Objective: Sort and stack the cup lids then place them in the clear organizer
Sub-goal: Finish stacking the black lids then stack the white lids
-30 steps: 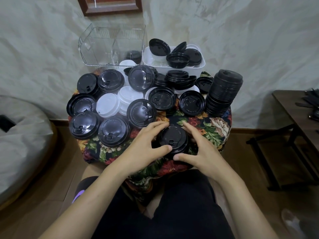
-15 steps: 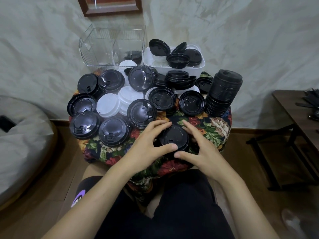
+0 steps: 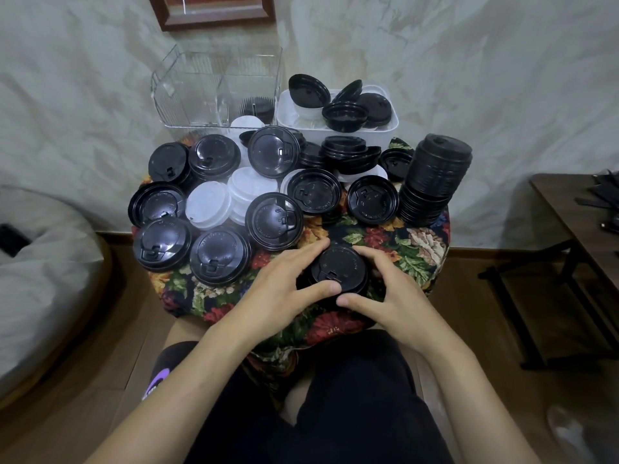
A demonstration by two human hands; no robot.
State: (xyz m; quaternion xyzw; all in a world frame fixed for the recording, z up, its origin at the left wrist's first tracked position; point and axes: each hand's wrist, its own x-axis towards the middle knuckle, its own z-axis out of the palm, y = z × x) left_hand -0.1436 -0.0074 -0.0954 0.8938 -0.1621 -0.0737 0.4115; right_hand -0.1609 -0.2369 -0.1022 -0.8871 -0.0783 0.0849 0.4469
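Observation:
A short stack of black cup lids (image 3: pixel 338 267) sits on the floral cloth near the front edge of the small round table (image 3: pixel 422 242). My left hand (image 3: pixel 281 289) and my right hand (image 3: pixel 392 289) curl around it from either side, thumbs nearly meeting at its front rim. Many loose black lids (image 3: pixel 274 221) and a few white lids (image 3: pixel 209 204) cover the table's left and middle. A tall leaning stack of black lids (image 3: pixel 433 177) stands at the right. The clear organizer (image 3: pixel 214 88) is at the back left, with some black lids in its right compartment.
A white bin (image 3: pixel 390 127) holding several black lids stands right of the organizer. A grey beanbag (image 3: pixel 43 272) lies at the left. A dark wooden side table (image 3: pixel 582 222) is at the right. My knees in black trousers are under the table's front edge.
Both hands have stayed around the small black stack, with fingers shifting slightly closer on it. Nothing else has moved.

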